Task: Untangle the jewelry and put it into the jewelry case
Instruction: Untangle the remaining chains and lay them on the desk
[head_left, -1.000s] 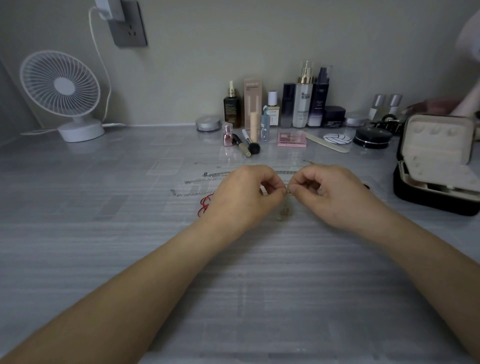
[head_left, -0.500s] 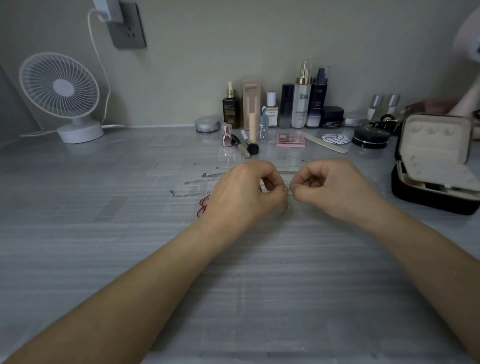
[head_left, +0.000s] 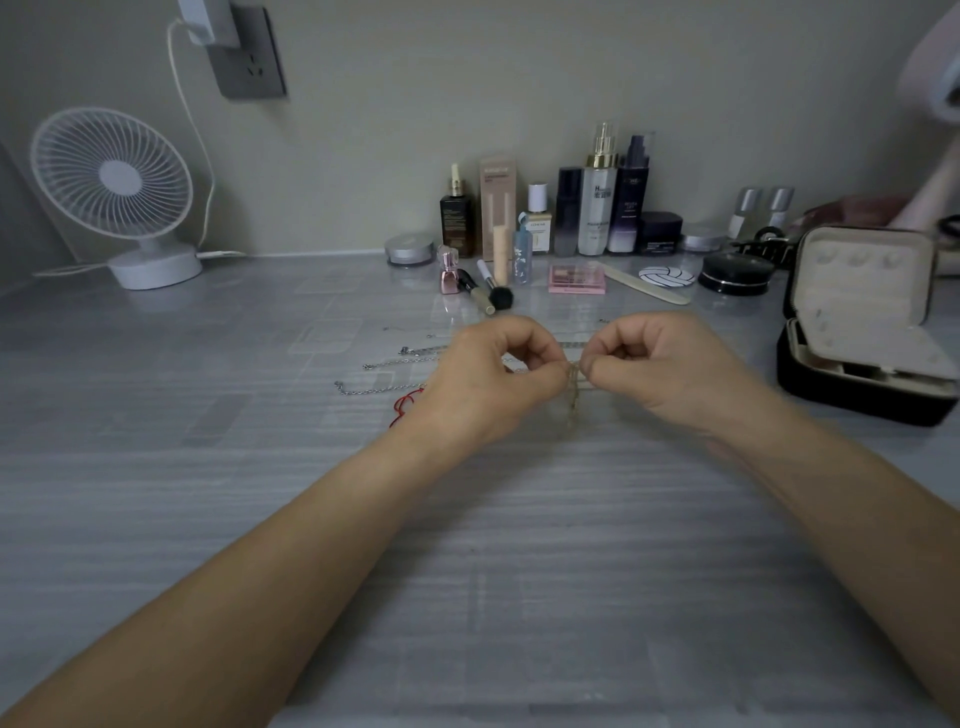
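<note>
One pale gold chain hangs between my two hands, over the middle of the gray table. My left hand and right hand almost touch, fingers curled in, each pinching the top of the chain between thumb and forefinger. Left of my left hand, at least two silver chains and one red cord lie flat, partly hidden by it. One black jewelry case stands open at the right, well apart.
</note>
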